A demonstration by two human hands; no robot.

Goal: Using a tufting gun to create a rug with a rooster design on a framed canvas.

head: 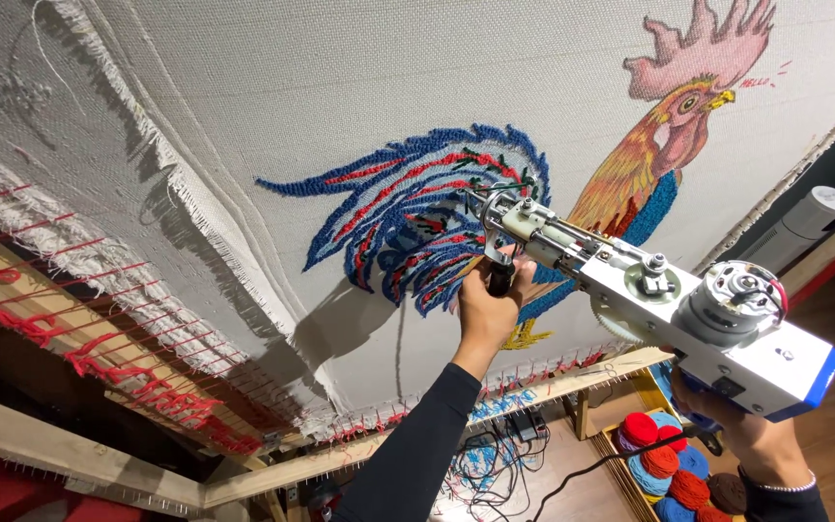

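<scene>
Tufting gun (pixel 649 290), white body with blue end cap, held up against stretched cloth, needle end pointing up-left.

Nearest: right hand (pixel 756 435) at lower right, under rear of gun, fingers wrapped round blue rear grip below motor housing. Thin bracelet on wrist. Black cord runs down-left from near this hand.

Next: left hand (pixel 490 309) at centre, black sleeve (pixel 417 445) up the forearm, closed round black front handle (pixel 501 278) hanging beneath gun's nose. Gun body sits above and to the right of this hand, spanning the gap between both hands; exposed gear and silver motor drum on top side, nearer the right hand.

Needle tip (pixel 475 198) touching or just off cloth, cannot tell which, at the tail of the rooster design.

Beyond: white backing cloth (pixel 340 87) on wooden frame (pixel 79 454), frayed edges hooked on nail strips along left and bottom rails, red yarn strands caught along those edges. Tufted rooster tail (pixel 408 208) in blue, red and white just left of needle tip. Rooster body in orange and yellow, pink comb at upper right, behind gun.

Farthest, below frame: wooden crate of yarn balls (pixel 669 464) in red, blue, brown, under the right hand. Tangle of cables (pixel 495 454) on wooden floor between the two arms. White cylinder device (pixel 804 227) far right, past cloth edge.
</scene>
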